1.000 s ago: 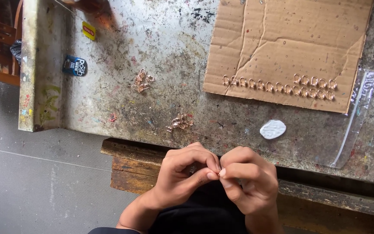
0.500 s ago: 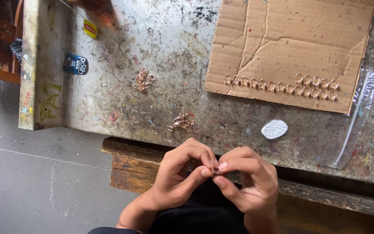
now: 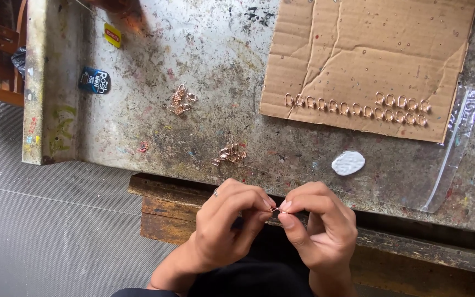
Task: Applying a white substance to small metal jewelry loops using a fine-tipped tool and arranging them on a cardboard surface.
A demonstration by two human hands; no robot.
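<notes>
Hands at the desk's near edge: left hand (image 3: 229, 228) and right hand (image 3: 317, 225) pinched together on a tiny copper ring (image 3: 274, 209), seemingly mid-bending. Loose rings (image 3: 229, 154) just beyond, more (image 3: 181, 102) farther in. Cardboard (image 3: 369, 49) with finished rings (image 3: 358, 107), white lump (image 3: 348, 163), plastic bag (image 3: 452, 148) toward the right edge. Nothing blocking.

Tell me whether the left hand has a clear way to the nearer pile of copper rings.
Probably yes: the pile of copper rings lies just beyond the left hand on the worktop, nothing between them, though its fingers pinch a small ring.
</notes>
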